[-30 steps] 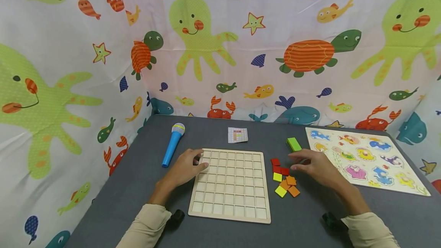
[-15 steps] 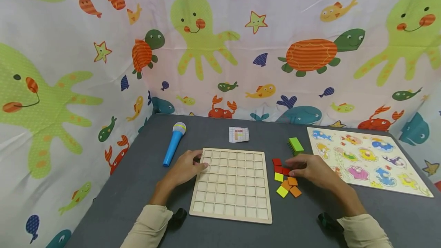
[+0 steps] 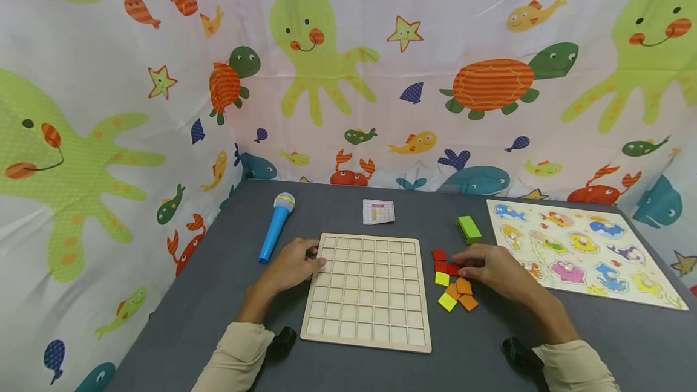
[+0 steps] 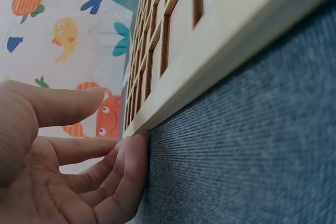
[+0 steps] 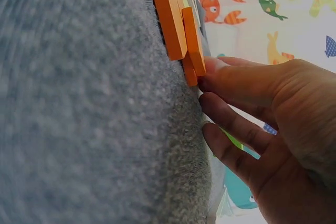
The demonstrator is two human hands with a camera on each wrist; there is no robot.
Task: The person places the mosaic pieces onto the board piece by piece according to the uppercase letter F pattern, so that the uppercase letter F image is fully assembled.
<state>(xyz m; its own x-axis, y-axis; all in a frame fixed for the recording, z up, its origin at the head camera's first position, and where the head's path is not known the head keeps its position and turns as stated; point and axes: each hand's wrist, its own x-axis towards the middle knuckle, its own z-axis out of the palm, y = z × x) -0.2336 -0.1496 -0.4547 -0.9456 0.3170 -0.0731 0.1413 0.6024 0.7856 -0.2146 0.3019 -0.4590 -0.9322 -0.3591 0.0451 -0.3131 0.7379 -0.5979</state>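
Observation:
A square wooden grid board (image 3: pixel 366 292) lies on the table with its cells bare. At its left edge is my left hand (image 3: pixel 291 265); in the left wrist view the bent fingers (image 4: pixel 134 163) touch the rim while the thumb stays apart from it. To the right of the board, my right hand (image 3: pixel 495 268) pinches a red square tile (image 3: pixel 452 269) between thumb and index finger, low over the pile. More red tiles (image 3: pixel 438 255) lie beside it, with yellow tiles (image 3: pixel 448 302) and orange tiles (image 3: pixel 464 286) nearer me. The right wrist view hides the red tile behind the fingers.
A stack of green tiles (image 3: pixel 468 230) stands beyond my right hand. Further right lies a sea-animal puzzle board (image 3: pixel 585 253). A blue toy microphone (image 3: pixel 276 228) is at the back left, and a small printed grid card (image 3: pixel 378 212) lies behind the grid board.
My right hand has moved slightly left and down, from beside the red tiles onto one of them. The left hand has stayed at the board's edge.

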